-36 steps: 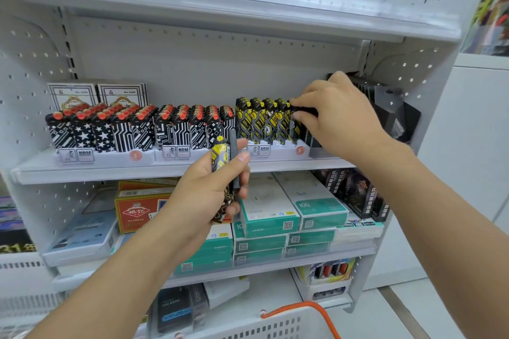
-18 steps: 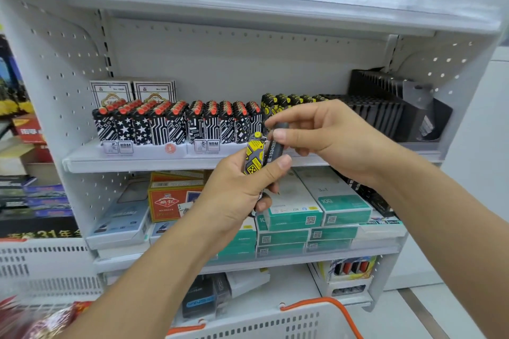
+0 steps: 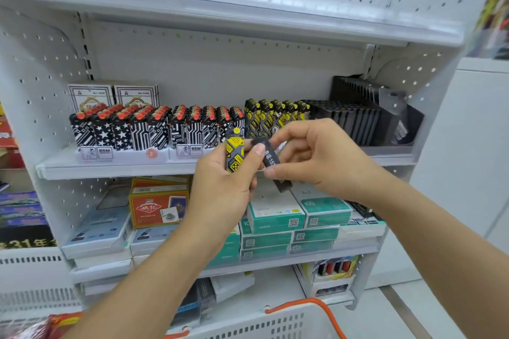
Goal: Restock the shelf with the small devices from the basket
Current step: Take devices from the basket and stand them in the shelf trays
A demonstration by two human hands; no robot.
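Observation:
My left hand grips a yellow-and-black patterned lighter upright in front of the middle shelf. My right hand pinches a plain black lighter with white lettering, tilted, right beside the yellow one; my left thumb also touches it. Behind the hands, rows of lighters stand on the shelf: black-and-white ones with red tops, yellow-and-black ones and plain black ones. The white basket with an orange handle sits at the bottom edge; its contents are hidden.
Teal and white boxes and an orange card box fill the lower shelf. Two white card boxes stand behind the red-topped lighters. A black display holder fills the shelf's right end. A white cabinet stands at the right.
My right hand came back from the shelf's black lighters to my left hand and took hold of the black lighter there. It now tilts that lighter away from the yellow one.

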